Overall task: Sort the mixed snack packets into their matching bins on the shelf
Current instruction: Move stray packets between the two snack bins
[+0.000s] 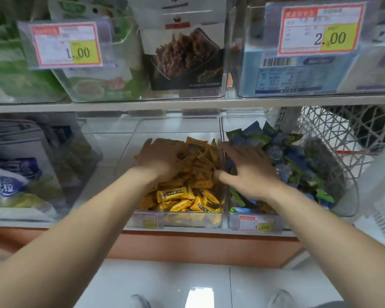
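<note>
A clear bin (187, 218) on the lower shelf holds a heap of yellow snack packets (182, 196). To its right, a second clear bin (233, 221) holds blue and green packets (282, 150). My left hand (160, 158) lies palm down on the back of the yellow heap; its fingertips are blurred and I cannot tell if they hold a packet. My right hand (249, 172) is spread over the left part of the blue and green bin, fingers extended, thumb reaching toward the divider between the two bins.
An upper shelf (187, 103) carries clear bins with green, dark and blue packages and price tags. Blue and white bags (13, 170) fill the bin at the lower left. A white wire basket (347, 130) stands at the right.
</note>
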